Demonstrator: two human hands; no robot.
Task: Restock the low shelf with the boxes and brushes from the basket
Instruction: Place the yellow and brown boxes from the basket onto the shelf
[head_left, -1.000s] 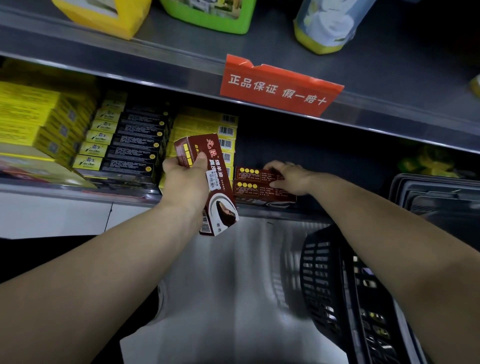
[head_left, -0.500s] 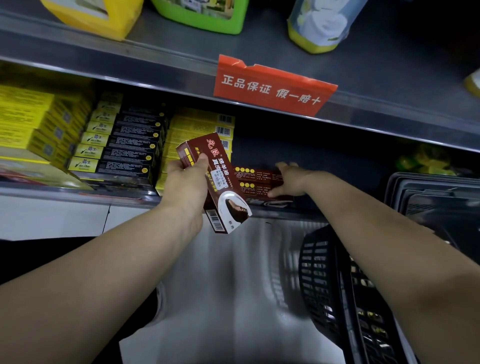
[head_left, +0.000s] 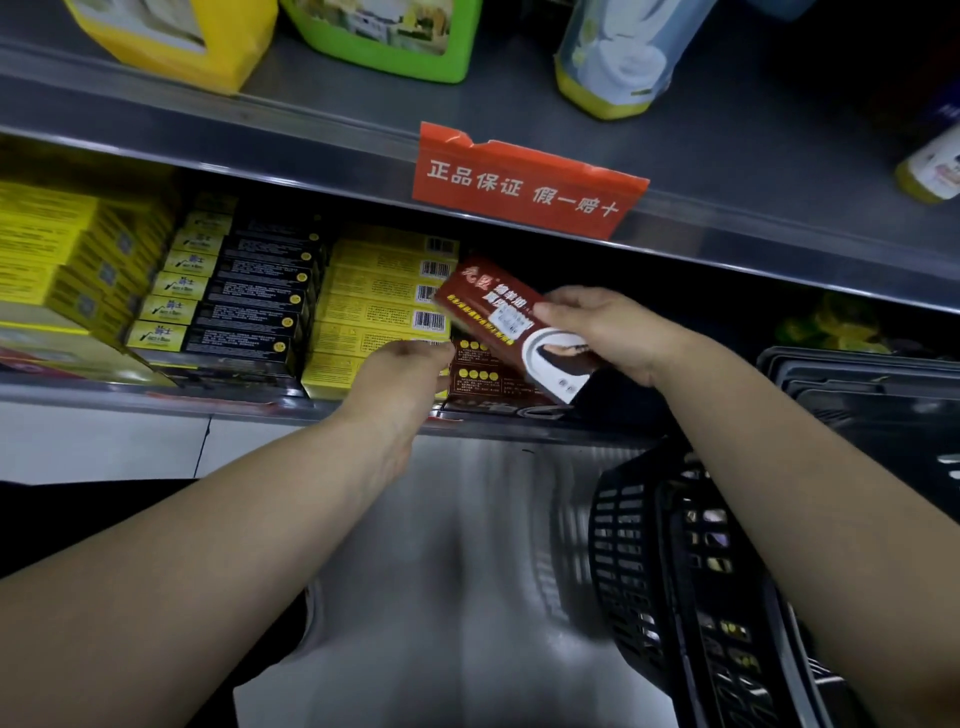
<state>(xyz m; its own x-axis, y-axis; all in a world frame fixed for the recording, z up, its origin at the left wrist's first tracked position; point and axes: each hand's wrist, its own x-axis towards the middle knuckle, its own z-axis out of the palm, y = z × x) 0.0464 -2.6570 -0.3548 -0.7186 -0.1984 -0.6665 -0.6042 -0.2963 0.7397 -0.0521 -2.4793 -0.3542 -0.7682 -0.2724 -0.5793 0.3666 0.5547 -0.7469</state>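
Note:
My right hand (head_left: 608, 327) grips a brown shoe-polish box (head_left: 493, 312) by its right part and holds it tilted in front of the low shelf (head_left: 156, 400). Just below it, two brown boxes (head_left: 483, 382) of the same kind lie stacked on that shelf. The fingers of my left hand (head_left: 400, 379) reach in at the left end of this stack, beside the yellow boxes, and hold nothing. The black basket (head_left: 649, 545) stands at the lower right under my right forearm, with small items dimly visible inside.
Stacks of yellow boxes (head_left: 374, 312) and black boxes (head_left: 249, 312) fill the low shelf to the left. An orange sign (head_left: 519, 182) hangs on the upper shelf's edge, with bottles above it. Grey trays (head_left: 857, 384) sit at the right, and dark room lies right of the brown stack.
The brown box passed from my left hand to my right hand. My right hand left the stacked boxes, and my left hand moved to the stack's left end.

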